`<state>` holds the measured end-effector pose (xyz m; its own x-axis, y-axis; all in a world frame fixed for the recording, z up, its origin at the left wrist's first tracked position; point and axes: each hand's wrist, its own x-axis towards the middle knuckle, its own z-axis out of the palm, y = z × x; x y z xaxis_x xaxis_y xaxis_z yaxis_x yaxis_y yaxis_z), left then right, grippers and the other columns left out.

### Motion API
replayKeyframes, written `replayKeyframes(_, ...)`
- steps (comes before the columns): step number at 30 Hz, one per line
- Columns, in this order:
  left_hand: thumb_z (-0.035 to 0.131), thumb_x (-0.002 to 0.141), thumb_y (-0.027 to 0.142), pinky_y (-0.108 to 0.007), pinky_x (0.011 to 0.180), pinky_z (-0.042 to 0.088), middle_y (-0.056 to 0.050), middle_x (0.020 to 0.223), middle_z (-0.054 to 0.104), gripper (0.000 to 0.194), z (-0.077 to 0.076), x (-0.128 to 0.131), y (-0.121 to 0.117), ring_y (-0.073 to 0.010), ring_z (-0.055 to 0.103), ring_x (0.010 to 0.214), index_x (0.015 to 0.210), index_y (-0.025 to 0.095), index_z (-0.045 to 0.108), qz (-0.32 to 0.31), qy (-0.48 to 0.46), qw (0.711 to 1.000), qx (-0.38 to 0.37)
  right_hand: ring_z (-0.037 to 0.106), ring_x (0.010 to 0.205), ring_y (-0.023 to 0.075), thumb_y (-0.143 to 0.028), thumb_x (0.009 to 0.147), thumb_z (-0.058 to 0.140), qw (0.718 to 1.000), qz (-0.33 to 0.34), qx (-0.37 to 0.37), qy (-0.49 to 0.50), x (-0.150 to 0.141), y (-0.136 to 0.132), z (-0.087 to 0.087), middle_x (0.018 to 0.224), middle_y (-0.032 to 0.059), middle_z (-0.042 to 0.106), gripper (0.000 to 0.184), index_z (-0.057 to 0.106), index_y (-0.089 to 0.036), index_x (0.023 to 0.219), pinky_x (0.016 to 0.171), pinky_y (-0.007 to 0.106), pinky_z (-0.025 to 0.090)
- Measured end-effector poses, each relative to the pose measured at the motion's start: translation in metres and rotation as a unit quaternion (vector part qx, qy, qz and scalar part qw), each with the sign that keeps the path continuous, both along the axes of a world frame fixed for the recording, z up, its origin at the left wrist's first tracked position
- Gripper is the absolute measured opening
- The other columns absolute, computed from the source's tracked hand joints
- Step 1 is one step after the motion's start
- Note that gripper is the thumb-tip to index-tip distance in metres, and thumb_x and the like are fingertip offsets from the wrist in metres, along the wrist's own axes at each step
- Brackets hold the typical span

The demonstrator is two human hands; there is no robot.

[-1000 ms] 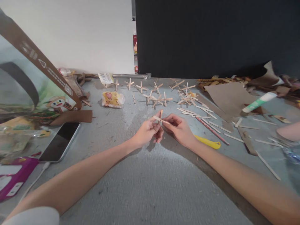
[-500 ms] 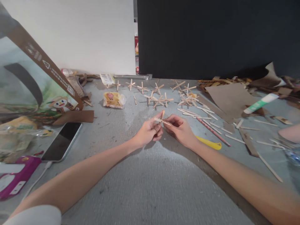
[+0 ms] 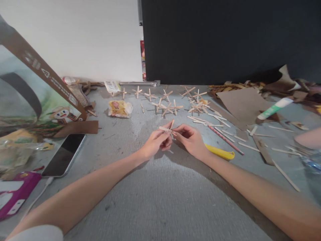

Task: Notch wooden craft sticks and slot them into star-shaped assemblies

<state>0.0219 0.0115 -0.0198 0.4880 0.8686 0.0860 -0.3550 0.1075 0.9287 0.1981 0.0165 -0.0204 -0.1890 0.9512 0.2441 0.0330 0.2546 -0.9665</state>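
Observation:
Crossed wooden craft sticks [image 3: 165, 129] are pinched between my two hands over the middle of the table. My left hand [image 3: 157, 142] closes on them from the left, its thumb near the crossing and its other fingers curled. From the right, my right hand [image 3: 188, 138] grips an end of one stick between thumb and fingertips. How the sticks join is partly hidden by my fingers. Beyond my hands stand several star-shaped craft-stick pieces [image 3: 167, 108]. Loose craft sticks [image 3: 200, 119] lie beyond and right of my right hand, with a red patterned pencil [image 3: 225, 139] among them.
A yellow tool [image 3: 220, 152] lies beside my right forearm. At the left are a phone [image 3: 66, 152] with a cable, a purple box [image 3: 21, 190] and a printed bag [image 3: 45, 87]. A glue stick [image 3: 274, 108], cardboard [image 3: 240, 103] and another person's arm [image 3: 309, 138] are at the right.
The held sticks have turned slightly, so the front one lies flatter and points more to the left. Both hands keep their grip. The camera view has shifted a little.

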Motion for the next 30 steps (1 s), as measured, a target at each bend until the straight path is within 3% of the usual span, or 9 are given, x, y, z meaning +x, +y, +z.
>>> replayKeyframes(5,0.071,0.095,0.057,-0.019,0.045,0.029,0.009,0.057,0.047,0.045,-0.002,0.005,0.000,-0.0084,0.036,0.048,0.117,0.021,0.055,0.040,-0.029,0.999,0.008,0.050,0.059,0.0144,-0.066,0.081,0.080,1.000,-0.014,0.011,-0.004,-0.002,-0.004,0.000,0.069,0.0004,0.063,0.043,0.071,-0.024,0.084,0.052,0.028,0.039)
replayKeyframes(10,0.076,0.091,0.056,-0.018,0.047,0.032,0.008,0.064,0.047,0.043,-0.003,0.007,0.000,-0.0078,0.040,0.053,0.097,0.021,0.052,0.079,-0.028,0.996,0.003,0.054,0.062,0.0157,-0.062,0.083,0.079,1.000,-0.009,0.024,-0.001,-0.002,-0.004,0.000,0.070,0.0013,0.065,0.039,0.072,-0.024,0.085,0.054,0.029,0.043)
replayKeyframes(19,0.081,0.084,0.057,-0.022,0.046,0.036,0.002,0.065,0.061,0.048,0.002,0.002,0.001,-0.0092,0.053,0.048,0.103,0.015,0.071,0.109,0.017,0.994,-0.014,0.047,0.051,0.0118,-0.062,0.082,0.079,0.999,-0.022,-0.008,0.048,-0.008,-0.009,0.001,0.063,-0.0010,0.061,0.041,0.069,-0.022,0.082,0.047,0.028,0.037)
replayKeyframes(23,0.086,0.080,0.052,-0.025,0.054,0.043,-0.004,0.073,0.070,0.043,0.007,0.000,0.003,-0.0135,0.065,0.058,0.095,0.013,0.077,0.125,0.025,0.992,-0.011,0.048,0.051,0.0124,-0.060,0.081,0.079,0.998,-0.037,-0.010,0.047,-0.008,-0.009,0.001,0.059,-0.0017,0.058,0.040,0.070,-0.022,0.082,0.046,0.027,0.038)
replayKeyframes(30,0.089,0.076,0.048,-0.025,0.058,0.045,-0.002,0.069,0.071,0.036,0.008,0.000,0.005,-0.0124,0.063,0.059,0.085,0.016,0.076,0.147,0.023,0.989,0.016,0.047,0.051,0.0120,-0.058,0.081,0.078,0.998,-0.047,-0.007,0.031,-0.008,-0.008,0.004,0.059,-0.0019,0.057,0.038,0.070,-0.021,0.082,0.045,0.026,0.037)
